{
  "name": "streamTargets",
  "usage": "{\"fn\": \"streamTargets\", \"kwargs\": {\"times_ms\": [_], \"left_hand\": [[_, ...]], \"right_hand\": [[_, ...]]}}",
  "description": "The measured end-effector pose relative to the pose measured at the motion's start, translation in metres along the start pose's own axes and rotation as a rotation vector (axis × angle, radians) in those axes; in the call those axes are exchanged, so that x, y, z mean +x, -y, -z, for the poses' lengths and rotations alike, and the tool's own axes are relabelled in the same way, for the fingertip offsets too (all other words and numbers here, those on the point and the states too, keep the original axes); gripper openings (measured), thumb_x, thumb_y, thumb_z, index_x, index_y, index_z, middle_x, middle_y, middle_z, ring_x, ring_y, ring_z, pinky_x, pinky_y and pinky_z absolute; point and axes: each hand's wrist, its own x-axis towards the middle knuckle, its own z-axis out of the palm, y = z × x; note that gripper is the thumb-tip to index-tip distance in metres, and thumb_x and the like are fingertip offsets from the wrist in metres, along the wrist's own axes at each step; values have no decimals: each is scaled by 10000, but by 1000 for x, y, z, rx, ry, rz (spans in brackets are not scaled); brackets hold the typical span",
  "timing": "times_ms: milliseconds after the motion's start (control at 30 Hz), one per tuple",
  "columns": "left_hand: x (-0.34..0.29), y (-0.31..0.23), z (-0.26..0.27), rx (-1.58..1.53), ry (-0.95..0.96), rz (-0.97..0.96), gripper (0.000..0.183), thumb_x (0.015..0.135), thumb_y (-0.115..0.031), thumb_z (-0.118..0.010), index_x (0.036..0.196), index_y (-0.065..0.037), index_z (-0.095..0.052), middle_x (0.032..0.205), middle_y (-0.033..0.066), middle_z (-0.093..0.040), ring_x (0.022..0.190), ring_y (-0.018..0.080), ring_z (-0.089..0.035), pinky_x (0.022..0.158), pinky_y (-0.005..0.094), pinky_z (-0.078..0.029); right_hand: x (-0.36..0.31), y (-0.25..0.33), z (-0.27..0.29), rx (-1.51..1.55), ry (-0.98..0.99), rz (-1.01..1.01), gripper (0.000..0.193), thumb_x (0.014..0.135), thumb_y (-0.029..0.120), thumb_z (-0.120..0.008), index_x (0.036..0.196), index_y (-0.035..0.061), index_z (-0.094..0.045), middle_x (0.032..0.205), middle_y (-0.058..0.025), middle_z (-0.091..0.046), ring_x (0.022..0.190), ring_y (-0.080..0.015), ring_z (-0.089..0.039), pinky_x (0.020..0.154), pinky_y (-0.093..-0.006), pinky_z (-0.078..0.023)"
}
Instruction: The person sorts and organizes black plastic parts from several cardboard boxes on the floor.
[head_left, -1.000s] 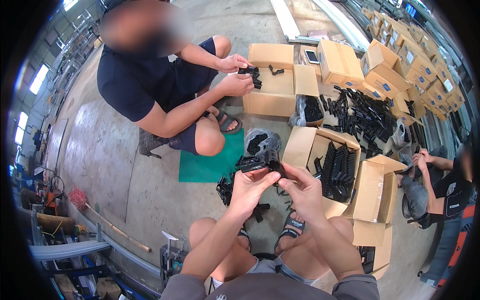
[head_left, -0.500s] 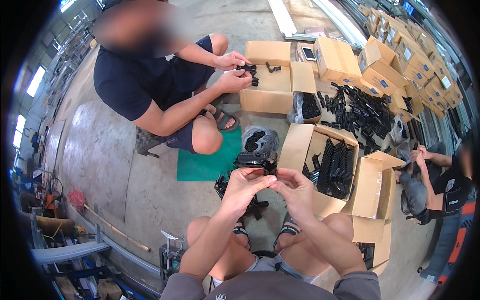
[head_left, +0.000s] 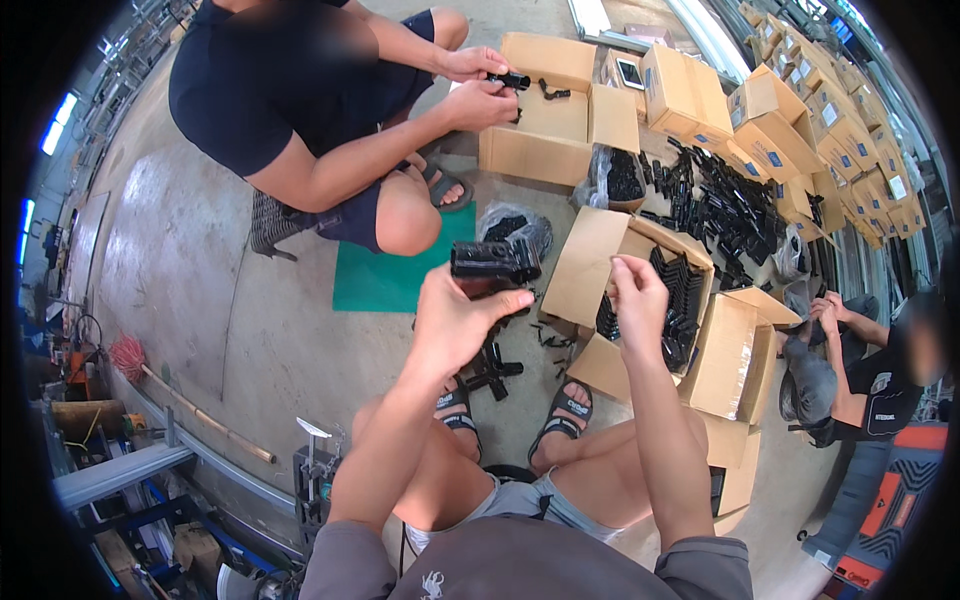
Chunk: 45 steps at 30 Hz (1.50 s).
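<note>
My left hand (head_left: pixel 448 322) is wrapped round a black tubular pipe fitting (head_left: pixel 488 262), raised above the floor in front of my knees. Off to its right, apart from the fitting, my right hand (head_left: pixel 638 292) has its thumb and fingertips pinched together. Whatever lies between those fingertips, if anything, is too small to make out. Just beyond that hand, an open cardboard box (head_left: pixel 582 262) holds black fittings stacked in rows. Several loose black fittings (head_left: pixel 492 372) lie on the floor below my left hand, and small black pieces (head_left: pixel 552 338) are scattered by the box.
A clear bag of black parts (head_left: pixel 515 226) stands by a green mat (head_left: pixel 375 275). At front left a co-worker (head_left: pixel 240 100) handles a black fitting over an open box (head_left: pixel 535 150). A heap of black fittings (head_left: pixel 720 200) lies beyond; another person (head_left: pixel 850 370) sits at the right.
My hands, together on the fitting before, are now apart. The left has kept the fitting and moved left and up; the right has moved right and up, fingers pinched.
</note>
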Motion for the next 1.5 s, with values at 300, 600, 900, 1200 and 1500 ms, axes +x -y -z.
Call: {"fn": "streamTargets", "kwargs": {"times_ms": [300, 600, 900, 1200, 1500], "left_hand": [[-6, 17, 14, -390, 60, 289, 397, 816, -132, -803, 1156, -5, -642, 1074, 80, -701, 944, 137, -666, 824, 269, -530], [-7, 7, 25, -810, 229, 314, 484, 888, -123, -721, 1288, 37, -500, 1247, 157, -602, 1165, 293, -617, 989, 377, -541], [-4, 10, 24, -733, 168, 283, 439, 878, -109, -733, 1258, 17, -555, 1217, 125, -642, 1123, 236, -644, 958, 335, -545], [1, 12, 15, -561, 168, 295, 498, 842, -147, -776, 1245, 37, -548, 1178, 128, -648, 1087, 251, -654, 949, 361, -552], [-10, 0, 1, -523, 280, 284, 425, 812, -89, -792, 1173, 28, -601, 1063, 121, -694, 985, 200, -686, 881, 315, -559]], "right_hand": [[-18, -229, -42, -1111, 432, -25, 185, 810, 198, -684, 949, 77, -702, 976, -215, -698, 925, -398, -679, 833, -498, -541], [-20, -301, -45, -1216, 380, -12, 159, 913, 137, -539, 1021, 43, -606, 948, -219, -689, 903, -403, -685, 776, -502, -558], [-43, -285, -50, -1161, 297, 61, 163, 966, 144, -472, 1052, 56, -578, 983, -177, -665, 935, -353, -686, 778, -481, -560], [-69, -35, -69, 342, -53, 65, 186, 985, 57, -559, 1131, -48, -602, 1058, -136, -678, 893, -163, -674, 783, -259, -548], [-93, 58, -32, 270, 200, 317, 129, 912, 18, -660, 1034, -12, -688, 886, -50, -712, 777, -94, -633, 721, -228, -497]]}}
